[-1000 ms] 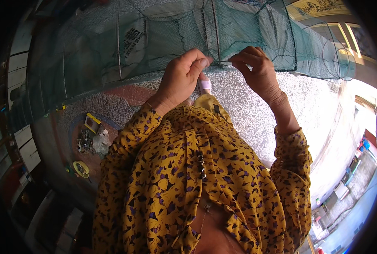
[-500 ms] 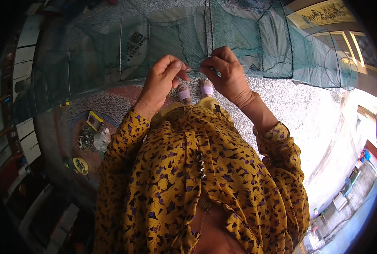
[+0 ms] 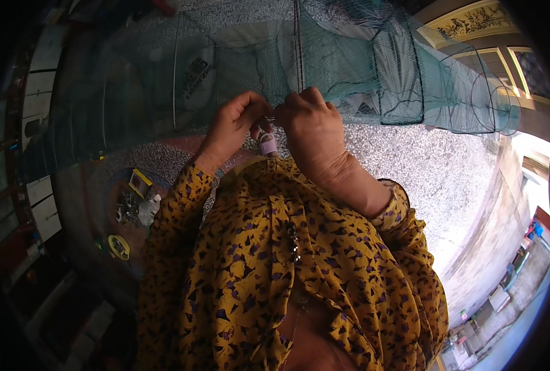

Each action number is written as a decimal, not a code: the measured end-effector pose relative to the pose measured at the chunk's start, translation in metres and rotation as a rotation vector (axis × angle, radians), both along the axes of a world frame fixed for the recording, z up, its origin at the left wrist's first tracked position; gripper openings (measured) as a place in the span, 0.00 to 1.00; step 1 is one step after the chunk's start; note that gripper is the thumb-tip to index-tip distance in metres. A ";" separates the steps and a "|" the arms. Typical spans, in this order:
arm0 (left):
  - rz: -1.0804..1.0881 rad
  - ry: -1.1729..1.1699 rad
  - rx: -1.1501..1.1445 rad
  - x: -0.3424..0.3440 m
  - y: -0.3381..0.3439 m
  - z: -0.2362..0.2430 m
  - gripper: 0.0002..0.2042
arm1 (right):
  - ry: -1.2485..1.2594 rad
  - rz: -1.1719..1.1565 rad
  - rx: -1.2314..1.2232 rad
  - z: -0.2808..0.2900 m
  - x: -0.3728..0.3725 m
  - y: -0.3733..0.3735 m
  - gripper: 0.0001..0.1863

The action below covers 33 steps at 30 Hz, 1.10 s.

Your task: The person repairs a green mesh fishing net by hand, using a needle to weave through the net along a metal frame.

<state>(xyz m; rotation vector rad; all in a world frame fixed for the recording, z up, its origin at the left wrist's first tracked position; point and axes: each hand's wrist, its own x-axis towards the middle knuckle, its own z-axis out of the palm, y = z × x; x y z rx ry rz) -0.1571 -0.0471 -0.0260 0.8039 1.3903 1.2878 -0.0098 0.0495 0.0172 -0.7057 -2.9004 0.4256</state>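
Note:
A long green mesh net (image 3: pixel 238 46) with dark frame rods hangs across the far side, in front of me. Close to its lower edge, my left hand (image 3: pixel 235 127) is closed in a pinch. My right hand (image 3: pixel 312 127) meets it there, closed too, with its back toward me. A small, thin, shiny bit shows between the fingertips, too small to name. My right fingers are mostly hidden behind that hand. One dark upright rod (image 3: pixel 298 46) of the net rises just beyond the right knuckles.
Down on the left, a yellow-edged box (image 3: pixel 140 183), a clear plastic bag (image 3: pixel 148 210) and a round yellow container (image 3: pixel 118 247) rest on the ground. My foot in a pink sandal (image 3: pixel 267 143) stands on speckled floor (image 3: pixel 423 167). Yellow-framed panels (image 3: pixel 473 21) stand far right.
My hands have come together, the right moving left and turning its back toward me. Both sit slightly lower. The net has shifted a little, and my right foot is now hidden.

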 end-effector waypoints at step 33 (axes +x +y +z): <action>0.032 -0.009 0.154 0.019 0.023 0.018 0.07 | 0.194 0.111 0.046 0.010 0.059 0.070 0.05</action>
